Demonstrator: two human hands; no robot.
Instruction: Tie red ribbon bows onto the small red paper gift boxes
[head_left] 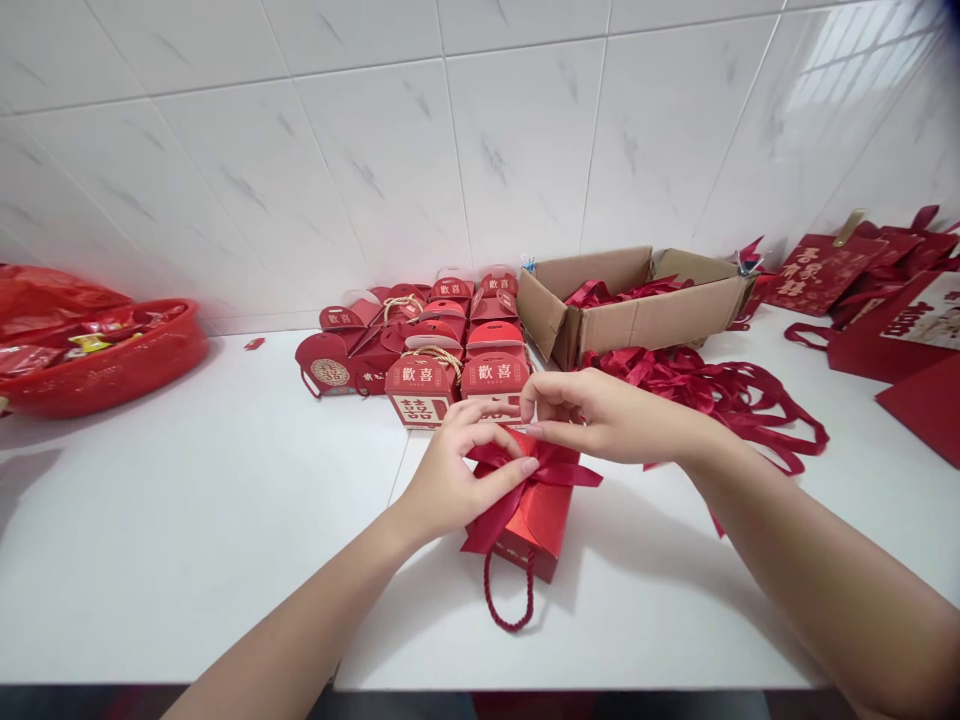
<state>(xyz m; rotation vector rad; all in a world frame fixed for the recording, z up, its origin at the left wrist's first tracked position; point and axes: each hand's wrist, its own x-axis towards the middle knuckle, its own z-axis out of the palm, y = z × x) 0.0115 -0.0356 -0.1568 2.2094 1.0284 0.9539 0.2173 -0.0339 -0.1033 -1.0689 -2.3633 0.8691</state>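
A shiny red box (550, 518) with a dark red rope handle (510, 627) lies on the white table, the handle toward me. A dark red ribbon bow (491, 520) sits across its top. My left hand (461, 475) rests on the bow, thumb and fingers closed on the ribbon near its middle. Above the box's far end is my right hand (600, 412), its thumb and fingertips drawn near one another beside the bow. Whatever lies between those fingertips is too small to make out.
Small red boxes (416, 380) stand behind the hands. An open cardboard box (637, 325) holds ribbons; more ribbons (720, 400) lie in front of it. A red basin (120, 370) of packets is at the left, red bags (862, 340) at the right. A tiled wall closes off the back.
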